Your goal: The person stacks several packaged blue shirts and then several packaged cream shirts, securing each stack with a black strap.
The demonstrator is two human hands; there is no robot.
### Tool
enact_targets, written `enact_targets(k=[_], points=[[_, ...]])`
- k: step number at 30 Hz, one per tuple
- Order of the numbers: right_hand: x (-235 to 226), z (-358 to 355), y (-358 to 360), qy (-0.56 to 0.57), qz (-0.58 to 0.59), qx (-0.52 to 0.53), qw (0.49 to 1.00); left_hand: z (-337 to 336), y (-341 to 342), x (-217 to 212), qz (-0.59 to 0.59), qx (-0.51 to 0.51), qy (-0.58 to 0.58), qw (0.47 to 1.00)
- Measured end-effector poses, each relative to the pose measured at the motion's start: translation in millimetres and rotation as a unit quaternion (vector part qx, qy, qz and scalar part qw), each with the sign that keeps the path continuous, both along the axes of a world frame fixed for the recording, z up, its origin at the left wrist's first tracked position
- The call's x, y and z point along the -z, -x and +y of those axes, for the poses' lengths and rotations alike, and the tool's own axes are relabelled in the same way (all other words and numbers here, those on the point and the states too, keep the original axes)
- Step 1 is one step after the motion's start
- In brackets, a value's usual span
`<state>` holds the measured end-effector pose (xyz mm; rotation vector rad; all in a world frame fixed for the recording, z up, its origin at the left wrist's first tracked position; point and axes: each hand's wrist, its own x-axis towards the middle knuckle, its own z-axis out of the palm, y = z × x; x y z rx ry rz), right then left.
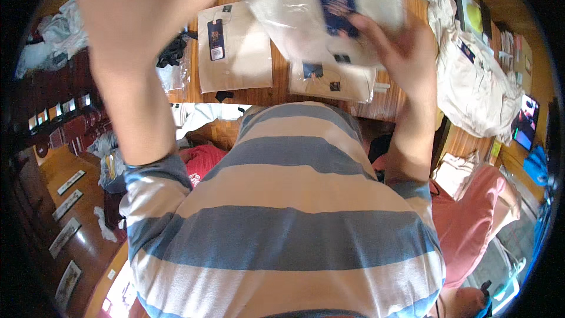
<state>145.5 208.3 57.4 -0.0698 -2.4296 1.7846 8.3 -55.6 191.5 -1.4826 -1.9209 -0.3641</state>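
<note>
Both my arms are raised high toward the top of the view. My right hand (pixel 395 47) grips a folded cream garment in a clear plastic bag (pixel 294 0) with a dark blue tag on it. The picture is blurred there. My left hand (pixel 141 0) is up at the bag's left side; its fingers are cut off by the top edge, so its grip cannot be told. Below the bag, on the wooden table (pixel 279 79), lie two more folded cream garments (pixel 232 47), one with a dark hang tag.
A heap of cream clothes (pixel 471 82) lies at the table's right. A person in a pink top (pixel 477 212) sits at lower right. A small lit screen (pixel 525 121) stands far right. Crumpled plastic bags (pixel 56 32) lie at left.
</note>
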Motion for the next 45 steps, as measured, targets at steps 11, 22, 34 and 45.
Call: enact_targets(k=[11, 22, 34, 45], points=[[146.9, 46.9, -65.3, -0.175, -0.167, 0.178, 0.954, -160.3, -56.7, 323.6, -0.424, -0.477, 0.014, 0.77], [163.2, 48.3, -67.7, -0.217, -0.161, 0.109, 0.957, -212.8, -49.9, 355.2, -0.636, -0.428, -0.136, 0.628], [150.5, 47.9, -69.8, -0.238, -0.181, 0.227, 0.927, -133.6, -38.7, 147.3, -0.575, -0.315, -0.062, 0.752], [170.8, 51.0, -65.9, 0.142, -0.226, 0.228, 0.936, -35.3, -44.4, 165.6, -0.733, -0.144, -0.228, 0.625]])
